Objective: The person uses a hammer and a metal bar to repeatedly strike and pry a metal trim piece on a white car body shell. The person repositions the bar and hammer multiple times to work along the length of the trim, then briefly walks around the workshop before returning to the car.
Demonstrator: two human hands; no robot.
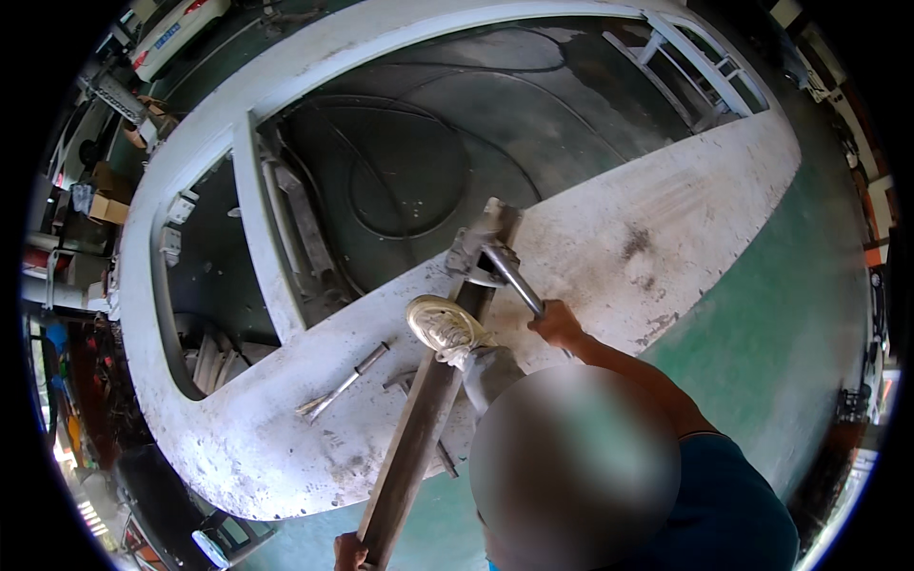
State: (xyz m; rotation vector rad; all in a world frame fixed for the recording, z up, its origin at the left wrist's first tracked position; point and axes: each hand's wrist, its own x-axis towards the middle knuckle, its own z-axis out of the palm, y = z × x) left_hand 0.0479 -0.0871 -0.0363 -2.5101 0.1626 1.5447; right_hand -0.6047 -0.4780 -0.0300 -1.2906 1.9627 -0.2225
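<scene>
My right hand is closed round the handle of a hammer. The hammer's head is at the far end of a long metal beam, close against it or just over it; I cannot tell whether they touch. At the lower edge my left hand, partly cut off, grips the beam's near end. My foot, in a pale shoe, rests on the beam. Beneath lies a large white-painted metal frame with big window-like openings. A second hammer lies partly under the beam.
Left of the beam, a slim metal tool with a splayed end lies on the frame. Dark cable loops across the green floor inside the opening. Cardboard boxes and a white car stand to the left. A round blur hides the lower middle.
</scene>
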